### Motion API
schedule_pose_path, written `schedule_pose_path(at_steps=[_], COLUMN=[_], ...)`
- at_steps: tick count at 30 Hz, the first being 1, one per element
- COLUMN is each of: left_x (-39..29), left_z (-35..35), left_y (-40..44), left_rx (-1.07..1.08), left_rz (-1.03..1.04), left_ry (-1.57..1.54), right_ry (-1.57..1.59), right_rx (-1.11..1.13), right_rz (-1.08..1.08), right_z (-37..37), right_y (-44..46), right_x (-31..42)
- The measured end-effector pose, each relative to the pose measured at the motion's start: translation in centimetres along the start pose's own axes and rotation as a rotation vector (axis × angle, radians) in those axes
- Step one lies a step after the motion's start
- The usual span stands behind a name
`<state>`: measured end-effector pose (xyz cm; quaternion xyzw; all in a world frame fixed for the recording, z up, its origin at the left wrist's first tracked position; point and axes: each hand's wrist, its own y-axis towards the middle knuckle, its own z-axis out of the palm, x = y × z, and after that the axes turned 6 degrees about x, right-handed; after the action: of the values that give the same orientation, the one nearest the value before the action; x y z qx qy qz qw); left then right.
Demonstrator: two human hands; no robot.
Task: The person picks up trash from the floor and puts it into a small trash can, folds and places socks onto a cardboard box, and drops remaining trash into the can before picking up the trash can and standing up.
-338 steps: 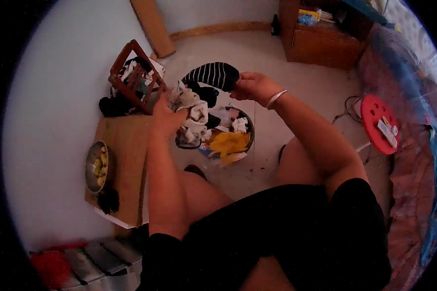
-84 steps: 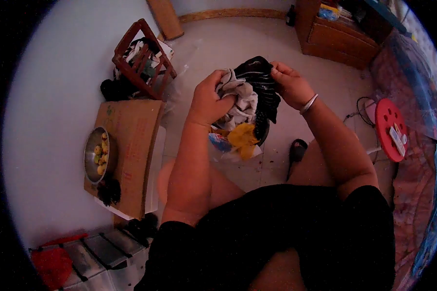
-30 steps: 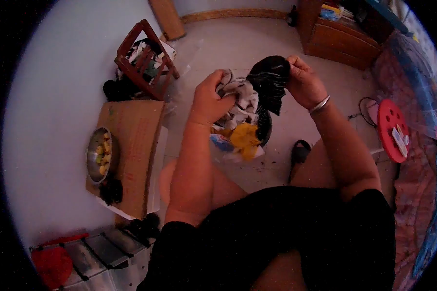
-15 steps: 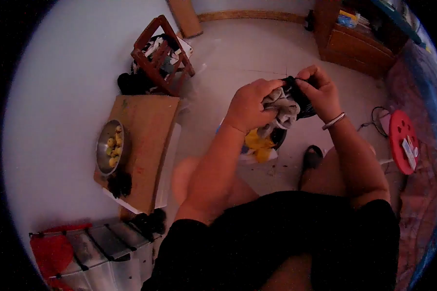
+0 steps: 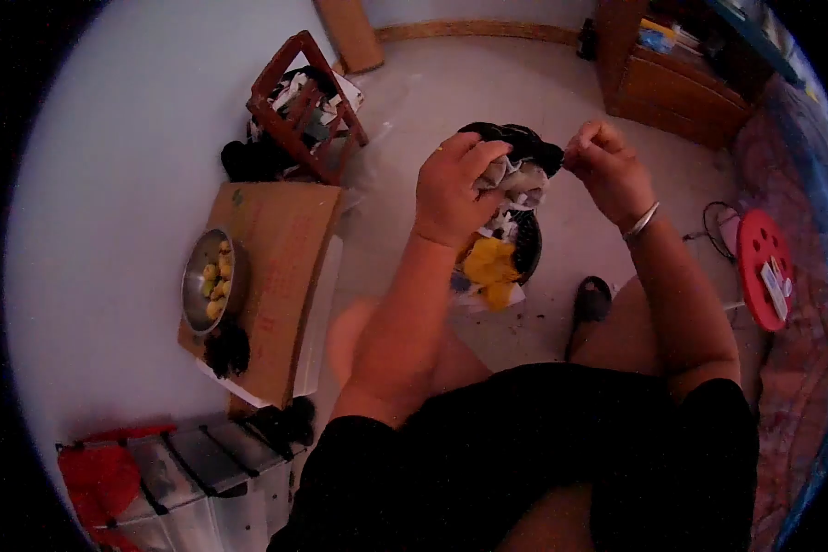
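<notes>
My left hand [image 5: 455,189] is closed around a bundle of crumpled grey cloth [image 5: 524,184] and black cloth [image 5: 511,140], held up in front of me. The black part spreads above the grey folds, its right end drawn to a point. At that point the thumb and fingers of my right hand [image 5: 614,170] are pinched together, apparently on the edge of the black cloth. Below the bundle stands a dark-rimmed round container [image 5: 531,247], with a yellow cloth or bag [image 5: 490,263] and white pieces in and over it.
On the left, a metal bowl of small yellow fruit [image 5: 193,293] rests on a cardboard box [image 5: 281,267]. Behind it is a wooden chair [image 5: 354,129] with clothes. A red round stool [image 5: 754,248] stands at right, a wooden cabinet [image 5: 681,92] at the back right.
The bundle has moved left and turned, so the black cloth now lies across its top. My right hand has drawn slightly to the right, away from my left hand. More of the container shows.
</notes>
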<state>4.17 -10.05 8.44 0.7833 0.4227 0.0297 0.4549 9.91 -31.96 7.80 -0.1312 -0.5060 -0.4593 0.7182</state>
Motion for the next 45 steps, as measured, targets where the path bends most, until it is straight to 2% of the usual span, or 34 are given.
schedule_pose_path(at_steps=[3, 5, 9, 14, 23, 26, 32, 34, 35, 37, 39, 41, 42, 44, 45], left_x=[-0.2, -0.3, -0.2, -0.1, -0.2, -0.2, 0.3, -0.1, 0.0, 0.1, 1.4, 2.5, 2.8, 2.7, 2.1], left_z=[0.6, 0.9, 0.7, 0.7, 0.5, 0.4, -0.2, -0.9, -1.0, -1.1, -1.1, -1.2, -1.4, -1.9, -2.5], left_y=[-0.1, -0.2, -0.2, -0.3, 0.0, 0.0, 0.1, 0.2, 0.2, -0.1, -0.5, -0.7, -0.8, -0.7, -0.3], left_rx=[0.019, 0.036, 0.041, 0.046, -0.002, -0.007, 0.054, 0.079, 0.08, 0.063, 0.058, 0.053, 0.035, 0.017, 0.008], left_rz=[0.01, 0.004, 0.023, 0.045, 0.089, 0.078, -0.01, -0.146, -0.147, -0.24, -0.278, -0.319, -0.354, -0.389, -0.43], left_ry=[0.012, 0.017, 0.009, 0.034, 0.069, 0.06, -0.081, -0.129, -0.133, -0.076, -0.145, -0.209, -0.228, -0.246, -0.232], right_ry=[-0.198, -0.552, -0.431, -0.289, -0.078, -0.142, -0.09, -0.15, -0.211, -0.163, -0.113, -0.973, -0.974, 0.062, 0.062], right_rx=[-0.088, 0.07, 0.017, -0.157, -0.129, -0.109, -0.15, -0.168, -0.186, -0.176, -0.168, -0.078, -0.078, -0.18, -0.18], right_rz=[0.015, 0.01, 0.0, 0.072, 0.045, 0.064, 0.084, 0.09, 0.095, 0.112, 0.128, -0.149, -0.148, 0.109, 0.109], right_z=[1.5, 1.3, 0.6, 0.2, 0.6, 0.2, 0.4, 0.2, -0.1, -0.8, -1.9, -2.3, -1.9, -0.9, -0.9], right_y=[-0.3, -0.3, 0.0, 0.2, 0.3, 0.4, 0.4, 0.5, 0.5, 0.5, 0.5, 0.6, 0.5, 0.5, 0.5], right_x=[-0.4, -0.9, -1.3, -1.3, -1.5, -1.5, -1.5, -1.6, -1.6, -1.9, -2.6, -2.9, -2.7, -2.2, -2.1])
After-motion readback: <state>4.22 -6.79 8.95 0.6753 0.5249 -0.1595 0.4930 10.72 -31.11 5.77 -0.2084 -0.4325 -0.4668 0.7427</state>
